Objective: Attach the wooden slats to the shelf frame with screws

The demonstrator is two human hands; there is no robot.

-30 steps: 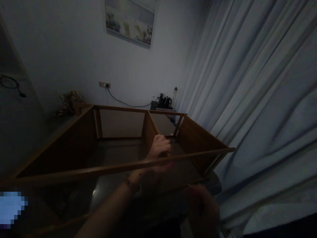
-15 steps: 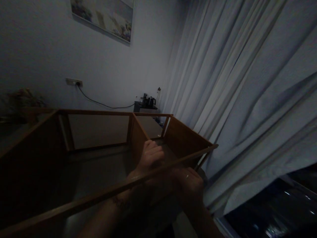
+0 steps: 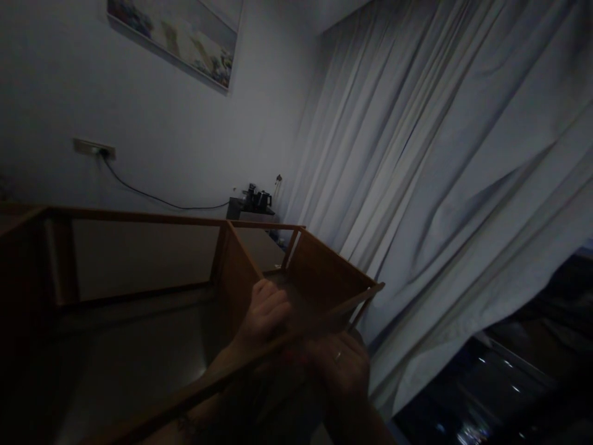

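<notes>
A brown wooden cabinet frame (image 3: 139,217) lies open towards me, with a divider panel (image 3: 231,272) inside and a thin front rail (image 3: 345,307) across the near side. My left hand (image 3: 265,314) reaches over that rail and rests against the near end of the divider. Its fingers are curled closed, and what they grip is hidden in the dark. My right hand (image 3: 340,366), with a ring on one finger, sits just below the rail near the frame's right end panel (image 3: 324,272). Its fingers are bent inwards, and whatever they hold is too dark to make out.
Pale curtains (image 3: 440,173) hang close on the right. A picture (image 3: 178,34) and a wall socket (image 3: 92,148) with a cable are on the wall behind. A small dark table with a kettle (image 3: 257,201) stands in the far corner. The room is dim.
My view has swung to the right and the frame has slid left in the picture. My right hand has come up from the bottom edge to just under the front rail, beside my left hand.
</notes>
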